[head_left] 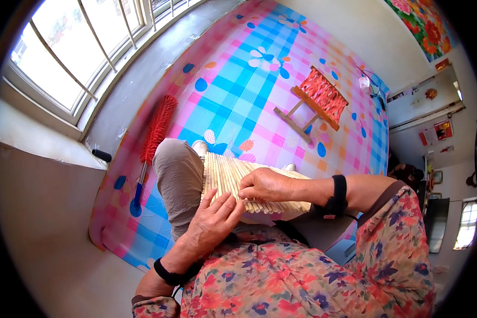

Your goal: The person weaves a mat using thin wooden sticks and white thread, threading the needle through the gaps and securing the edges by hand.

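Across my lap lies a mat of pale, thin stalks (222, 172) set side by side, their cut ends toward me. My left hand (209, 218) rests flat at the mat's near left edge, its fingers stretched out over the stalk ends. Over the middle of the mat, my right hand (270, 184) is closed, with thumb and fingers pinched together close to the left fingertips. Whatever sits in that pinch is too small or hidden to make out. Dark bands circle both wrists.
A pink and blue checked sheet (238, 111) covers the raised surface. To the left lies a red fluffy duster (161, 124) with a blue handle. A wooden folding stool (331, 95) with a red woven seat lies ahead right. A barred window (63, 47) is on the left.
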`<state>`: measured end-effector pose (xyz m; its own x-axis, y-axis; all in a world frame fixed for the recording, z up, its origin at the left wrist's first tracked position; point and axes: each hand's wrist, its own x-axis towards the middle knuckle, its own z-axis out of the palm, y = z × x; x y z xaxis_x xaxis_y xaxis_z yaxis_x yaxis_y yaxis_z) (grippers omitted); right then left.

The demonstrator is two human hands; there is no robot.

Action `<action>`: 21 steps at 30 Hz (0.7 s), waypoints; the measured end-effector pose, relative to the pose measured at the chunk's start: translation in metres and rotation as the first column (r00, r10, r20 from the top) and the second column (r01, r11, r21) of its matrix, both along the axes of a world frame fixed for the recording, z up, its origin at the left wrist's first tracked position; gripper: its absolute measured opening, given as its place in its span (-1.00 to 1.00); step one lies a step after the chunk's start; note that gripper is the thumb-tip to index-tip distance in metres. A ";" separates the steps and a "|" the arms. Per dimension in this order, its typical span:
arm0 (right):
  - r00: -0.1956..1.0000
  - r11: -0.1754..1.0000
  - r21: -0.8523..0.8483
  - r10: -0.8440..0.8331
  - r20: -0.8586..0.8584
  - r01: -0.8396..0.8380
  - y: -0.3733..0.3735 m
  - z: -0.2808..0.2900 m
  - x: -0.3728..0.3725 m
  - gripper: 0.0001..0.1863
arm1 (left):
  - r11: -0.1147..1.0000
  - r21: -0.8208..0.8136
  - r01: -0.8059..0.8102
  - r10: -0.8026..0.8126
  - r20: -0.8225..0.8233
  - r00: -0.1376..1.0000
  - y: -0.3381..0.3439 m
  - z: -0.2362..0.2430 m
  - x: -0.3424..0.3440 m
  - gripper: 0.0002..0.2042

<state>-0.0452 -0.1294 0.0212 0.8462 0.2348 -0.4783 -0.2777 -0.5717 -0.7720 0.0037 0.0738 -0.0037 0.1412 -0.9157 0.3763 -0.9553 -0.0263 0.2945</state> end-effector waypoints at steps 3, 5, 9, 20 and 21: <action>1.000 0.995 -0.103 -0.005 -0.028 0.002 0.009 -0.001 0.006 -0.75 | 1.000 -0.004 -0.015 0.015 -0.027 1.000 0.002 -0.004 0.002 -0.72; 0.999 0.994 -0.104 -0.030 -0.032 0.026 0.012 -0.004 0.007 -0.76 | 1.000 -0.007 -0.012 0.011 -0.059 0.998 0.003 -0.005 0.005 -0.73; 0.993 0.992 -0.061 -0.110 -0.037 0.108 0.016 -0.008 0.004 -0.76 | 0.998 -0.069 0.000 -0.008 -0.106 0.994 0.002 -0.011 0.005 -0.74; 0.936 0.934 0.075 -0.345 -0.070 0.350 0.023 -0.023 0.005 -0.76 | 0.988 -0.156 0.015 -0.036 -0.134 0.990 -0.004 -0.013 0.016 -0.78; 0.938 0.933 0.104 -0.340 -0.064 0.345 0.021 -0.025 0.003 -0.77 | 0.986 -0.163 0.017 -0.039 -0.137 0.990 -0.004 -0.013 0.016 -0.79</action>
